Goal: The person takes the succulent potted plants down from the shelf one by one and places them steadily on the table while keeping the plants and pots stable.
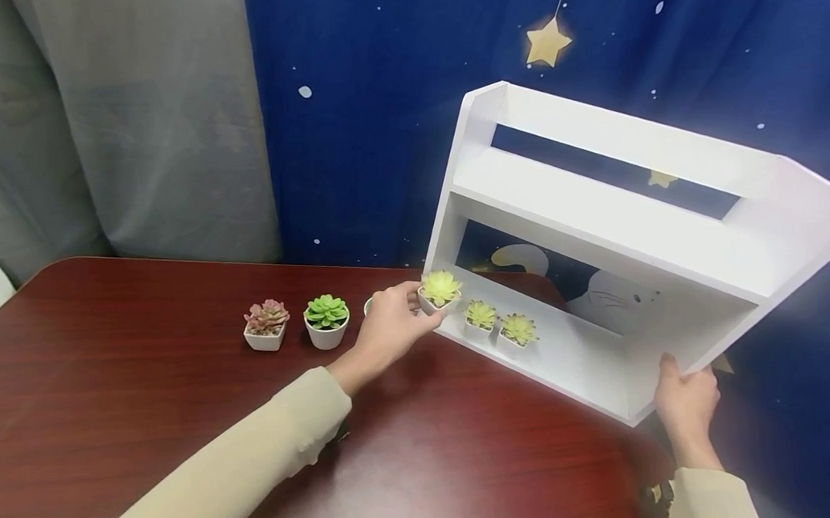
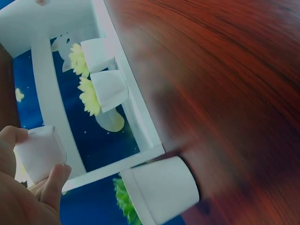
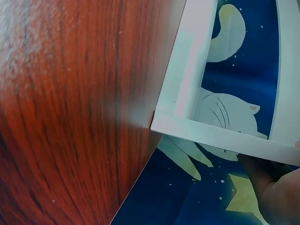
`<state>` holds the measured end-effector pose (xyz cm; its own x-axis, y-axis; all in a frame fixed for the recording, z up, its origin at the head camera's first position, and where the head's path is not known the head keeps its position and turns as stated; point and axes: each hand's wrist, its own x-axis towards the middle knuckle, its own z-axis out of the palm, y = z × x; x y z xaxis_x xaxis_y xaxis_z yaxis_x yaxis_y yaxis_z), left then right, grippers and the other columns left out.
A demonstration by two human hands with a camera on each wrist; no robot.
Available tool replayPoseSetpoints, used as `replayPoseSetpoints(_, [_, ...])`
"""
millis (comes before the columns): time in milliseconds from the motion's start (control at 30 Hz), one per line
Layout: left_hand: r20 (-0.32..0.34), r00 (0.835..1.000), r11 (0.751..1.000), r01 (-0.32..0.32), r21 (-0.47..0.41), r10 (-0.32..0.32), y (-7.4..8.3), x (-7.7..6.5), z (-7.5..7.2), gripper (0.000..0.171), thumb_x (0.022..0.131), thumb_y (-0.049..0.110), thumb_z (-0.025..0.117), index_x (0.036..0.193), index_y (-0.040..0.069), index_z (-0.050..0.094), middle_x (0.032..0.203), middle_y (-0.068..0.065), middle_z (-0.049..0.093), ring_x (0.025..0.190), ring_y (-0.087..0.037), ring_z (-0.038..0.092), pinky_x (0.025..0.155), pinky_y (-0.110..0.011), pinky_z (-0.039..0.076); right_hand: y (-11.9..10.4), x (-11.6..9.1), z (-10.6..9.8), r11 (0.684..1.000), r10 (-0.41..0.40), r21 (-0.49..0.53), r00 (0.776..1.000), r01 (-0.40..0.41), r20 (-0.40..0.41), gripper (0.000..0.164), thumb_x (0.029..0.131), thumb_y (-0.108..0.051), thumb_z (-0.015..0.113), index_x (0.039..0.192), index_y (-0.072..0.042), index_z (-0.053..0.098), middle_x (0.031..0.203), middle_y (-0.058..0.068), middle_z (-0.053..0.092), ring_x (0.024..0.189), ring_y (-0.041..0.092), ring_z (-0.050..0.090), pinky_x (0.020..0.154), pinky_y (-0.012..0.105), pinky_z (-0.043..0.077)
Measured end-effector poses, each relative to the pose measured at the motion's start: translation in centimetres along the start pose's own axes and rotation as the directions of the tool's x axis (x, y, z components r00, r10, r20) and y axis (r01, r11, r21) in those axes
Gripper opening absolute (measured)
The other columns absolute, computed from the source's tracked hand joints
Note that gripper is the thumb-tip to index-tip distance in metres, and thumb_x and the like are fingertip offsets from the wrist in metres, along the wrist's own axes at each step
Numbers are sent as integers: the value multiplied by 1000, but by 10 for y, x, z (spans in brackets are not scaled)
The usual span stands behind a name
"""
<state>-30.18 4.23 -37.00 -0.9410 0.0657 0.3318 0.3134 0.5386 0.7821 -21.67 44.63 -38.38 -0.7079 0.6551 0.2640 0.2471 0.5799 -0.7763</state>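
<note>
At frame right, two succulents (image 1: pixel 481 318) stood on the shelf (image 1: pixel 615 219) the right hand (image 1: pixel 687 402) gripped; the left hand (image 1: pixel 386 318) pinched another pot (image 1: pixel 439 295); centre-left, three plants (image 1: pixel 326 315) remained on the counter (image 1: pixel 150 394).

You can read no text, label, brand, number or sign in any of the three views.
</note>
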Motion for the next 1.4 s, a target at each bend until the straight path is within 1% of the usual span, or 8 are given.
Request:
replayPoseSetpoints(300, [29, 997, 997, -71, -15, 71, -16, -13, -32, 56, 77, 32, 86, 121, 1, 69, 105, -16, 78, 92, -22, 78, 83, -36, 62, 1, 2, -2, 1000, 21, -4, 1000, -21, 9, 59, 103, -31, 41, 144, 11, 40, 134, 42, 49, 129, 58, 44, 111, 68, 32])
replayPoseSetpoints(567, [45, 996, 995, -80, -66, 83, -32, -22, -58, 57, 76, 22, 87, 123, -4, 66, 106, -19, 77, 94, -28, 77, 82, -39, 62, 2, 1, -1, 1000, 27, 1, 999, -27, 21, 58, 103, -31, 40, 145, 10, 39, 135, 40, 50, 129, 57, 45, 111, 68, 33])
replayPoseSetpoints(700, [26, 996, 994, -87, -62, 89, -37, -28, -69, 55, 75, 21, 88, 121, -3, 68, 101, -18, 78, 91, -26, 78, 80, -37, 63, 3, 1, -1, 1000, 25, -4, 999, -25, 23, 58, 104, -31, 39, 145, 9, 39, 135, 40, 49, 129, 57, 45, 110, 69, 34])
replayPoseSetpoints(900, [-3, 999, 998, -32, -59, 32, -47, -42, -88, 56, 76, 24, 87, 122, 0, 68, 109, -17, 77, 97, -27, 77, 84, -38, 62, 4, 2, 0, 1000, 25, -13, 999, -24, 24, 58, 104, -31, 39, 146, 10, 39, 135, 40, 50, 128, 58, 46, 110, 69, 34])
replayPoseSetpoints(1100, [-7, 1000, 997, 9, -76, -9, -65, -57, -109, 57, 79, 15, 84, 128, -5, 62, 113, -21, 75, 102, -32, 75, 88, -41, 60, 2, 3, -1, 1000, 24, -19, 999, -24, 23, 59, 104, -32, 39, 146, 10, 38, 135, 40, 49, 127, 58, 46, 109, 70, 35])
replayPoseSetpoints(1200, [-35, 999, 999, 32, -43, -34, -71, -64, -118, 56, 80, 15, 84, 128, -6, 63, 113, -22, 75, 101, -31, 76, 91, -41, 60, 2, 4, -1, 999, 32, -16, 999, -32, 28, 59, 104, -32, 39, 146, 9, 38, 136, 40, 49, 128, 58, 46, 109, 70, 35])
replayPoseSetpoints(1367, [-87, 991, 994, 101, 39, -97, -79, -77, -131, 59, 80, 27, 85, 126, -4, 65, 113, -23, 74, 99, -32, 76, 89, -41, 60, 1, 3, -1, 999, 40, -13, 998, -40, 37, 59, 104, -32, 39, 146, 9, 38, 137, 40, 49, 129, 58, 44, 110, 70, 34])
replayPoseSetpoints(1400, [-93, 990, 992, 114, 50, -109, -81, -79, -134, 60, 80, 29, 85, 126, -4, 65, 115, -23, 74, 100, -32, 76, 84, -42, 61, 1, 3, -1, 999, 37, -13, 999, -37, 37, 59, 104, -32, 39, 146, 9, 38, 137, 40, 49, 130, 58, 44, 110, 70, 33])
